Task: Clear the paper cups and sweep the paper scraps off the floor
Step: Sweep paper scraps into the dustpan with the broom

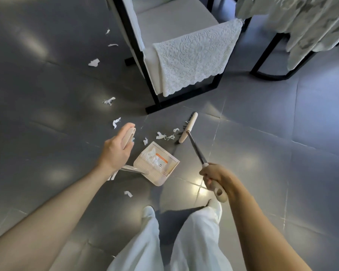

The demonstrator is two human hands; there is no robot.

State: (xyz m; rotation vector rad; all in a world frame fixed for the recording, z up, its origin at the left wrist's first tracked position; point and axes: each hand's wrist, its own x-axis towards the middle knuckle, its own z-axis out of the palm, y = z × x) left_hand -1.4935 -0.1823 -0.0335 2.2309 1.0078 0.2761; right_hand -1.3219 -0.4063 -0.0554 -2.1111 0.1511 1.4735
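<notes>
While left hand [116, 150] holds dustpan handle [128, 133], right hand [216, 177] grips broom handle [197, 150].

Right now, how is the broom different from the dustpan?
The broom is in the right hand; the dustpan is in the left hand. The broom has a thin dark pole, the dustpan a pale handle. The dustpan already holds paper scraps; the broom's head lies beside loose scraps on the floor. Both are cream-coloured.
</notes>
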